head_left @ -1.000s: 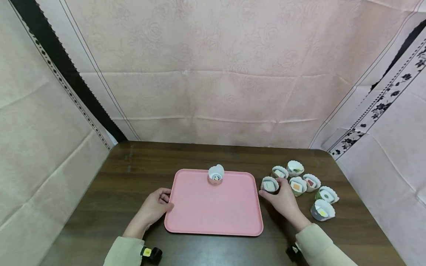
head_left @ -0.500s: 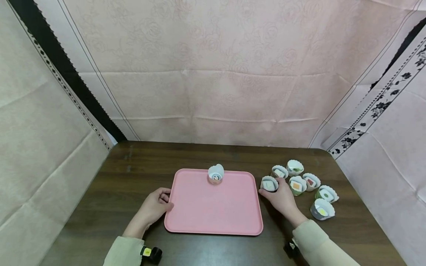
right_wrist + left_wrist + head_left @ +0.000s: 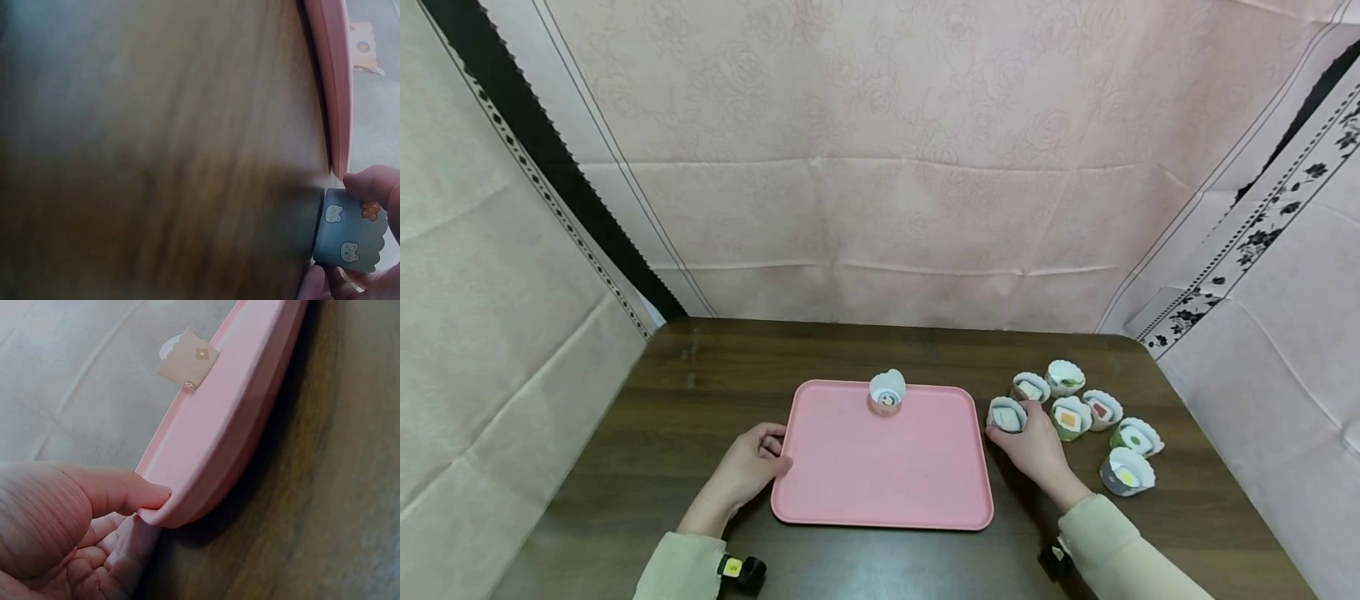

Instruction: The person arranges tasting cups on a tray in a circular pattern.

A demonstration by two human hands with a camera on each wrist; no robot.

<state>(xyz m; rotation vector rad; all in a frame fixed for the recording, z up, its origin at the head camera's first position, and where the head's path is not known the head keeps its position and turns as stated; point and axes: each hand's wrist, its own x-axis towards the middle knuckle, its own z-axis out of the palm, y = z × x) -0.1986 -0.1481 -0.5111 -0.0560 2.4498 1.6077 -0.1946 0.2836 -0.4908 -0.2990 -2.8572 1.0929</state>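
In the head view my left hand (image 3: 747, 468) holds the left rim of a pink rectangular tray (image 3: 887, 467). The left wrist view shows the thumb on top of the tray's rim (image 3: 159, 512), the other fingers curled below and beside it. Just right of the tray, my right hand (image 3: 1037, 446) grips a paper baking cup (image 3: 1006, 414) between thumb and fingers. Seen from the right wrist, this cup (image 3: 350, 231) is grey-blue with printed animal faces. Near the tray's far edge stands a single pinkish paper cup (image 3: 887, 393), scalloped at the rim.
Several more scalloped paper cups cluster right of my right hand, among them a green one (image 3: 1071, 418), a white one (image 3: 1064, 379) and a grey one (image 3: 1127, 472). All stand on a dark wooden table (image 3: 737, 350). Pale cloth (image 3: 887, 217) hangs behind it.
My right forearm has shifted slightly forward and left. The right hand's grip on the paper cup, the left hand and the tray look the same.
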